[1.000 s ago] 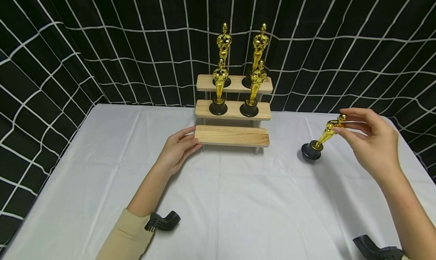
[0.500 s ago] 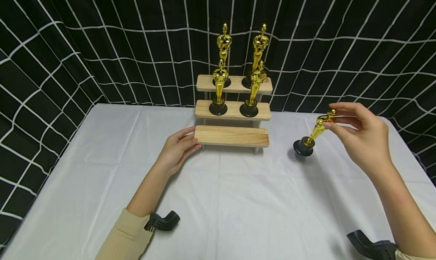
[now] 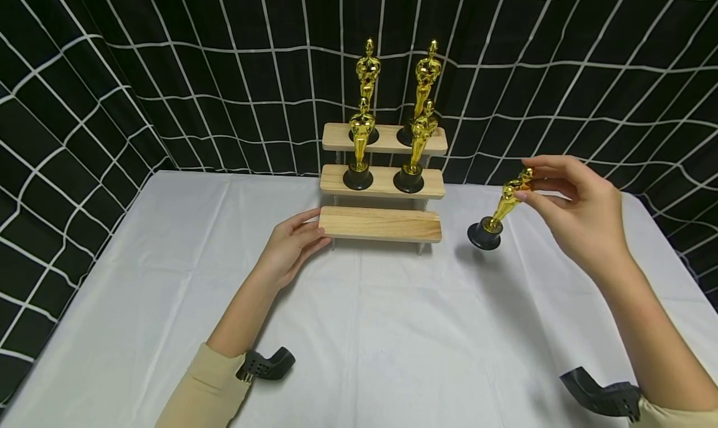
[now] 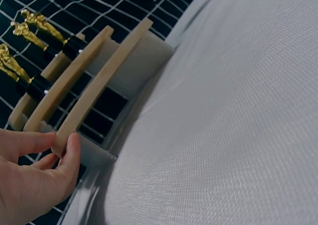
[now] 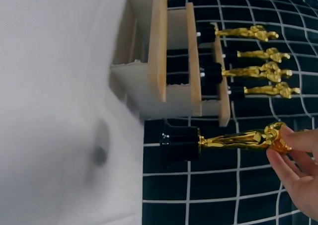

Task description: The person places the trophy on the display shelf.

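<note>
Fingers of the right hand (image 3: 578,213) pinch the gold statue (image 3: 499,211) by its head, up in the air beside the wooden steps (image 3: 380,223). The left hand (image 3: 291,247) holds the bottom step's end. The statue hangs tilted, so it could slip, or bump the statues (image 3: 359,147) already standing there.

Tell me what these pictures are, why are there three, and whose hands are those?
They are a person's two bare hands. One camera sits on the head; one rides on each wrist, so everything shows three ways. On the white cloth-covered table stands a three-step pale wooden shelf with four small golden statuettes on black bases. The left hand holds the lowest step's end. The right hand pinches a fifth golden statuette by its top, tilted, above the table, right of the shelf.
</note>
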Demonstrator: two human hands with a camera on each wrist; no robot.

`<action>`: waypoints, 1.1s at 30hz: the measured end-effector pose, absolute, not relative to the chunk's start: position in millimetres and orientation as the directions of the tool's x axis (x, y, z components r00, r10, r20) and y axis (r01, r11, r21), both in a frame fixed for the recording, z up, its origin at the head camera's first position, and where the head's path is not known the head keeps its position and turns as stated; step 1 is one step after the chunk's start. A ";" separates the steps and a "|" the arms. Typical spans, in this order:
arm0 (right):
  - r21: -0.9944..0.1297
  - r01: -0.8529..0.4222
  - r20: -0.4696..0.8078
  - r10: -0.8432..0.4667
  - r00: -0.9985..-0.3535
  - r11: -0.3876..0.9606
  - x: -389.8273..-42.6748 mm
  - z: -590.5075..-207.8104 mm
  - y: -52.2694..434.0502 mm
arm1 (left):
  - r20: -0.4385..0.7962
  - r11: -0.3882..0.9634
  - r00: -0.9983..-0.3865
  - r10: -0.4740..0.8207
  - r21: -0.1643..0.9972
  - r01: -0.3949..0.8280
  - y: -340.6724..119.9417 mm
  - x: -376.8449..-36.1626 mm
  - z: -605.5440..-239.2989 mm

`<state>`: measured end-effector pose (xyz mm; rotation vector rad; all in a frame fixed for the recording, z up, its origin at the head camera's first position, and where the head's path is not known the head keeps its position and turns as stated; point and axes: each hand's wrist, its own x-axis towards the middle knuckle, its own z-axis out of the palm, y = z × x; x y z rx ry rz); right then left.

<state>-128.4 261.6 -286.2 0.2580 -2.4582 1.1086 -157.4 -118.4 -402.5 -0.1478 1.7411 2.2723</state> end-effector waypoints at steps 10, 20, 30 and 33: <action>-0.658 -0.360 0.461 -0.025 -0.887 0.662 -132.5 -274.2 244.4 | -0.246 -0.231 -0.957 0.154 0.933 -0.277 -119.1 -157.8 -403.7; -0.679 -0.419 0.472 -0.079 -0.878 0.603 -140.7 -270.7 221.0 | -0.248 -0.235 -0.957 0.151 0.931 -0.278 -118.6 -157.3 -402.8; -0.700 -0.444 0.467 -0.112 -0.877 0.559 -143.5 -268.2 197.4 | -0.250 -0.237 -0.956 0.152 0.930 -0.281 -118.2 -157.9 -402.9; -0.709 -0.460 0.473 -0.124 -0.872 0.534 -145.5 -267.7 191.0 | -0.252 -0.235 -0.956 0.151 0.930 -0.282 -118.4 -158.1 -402.5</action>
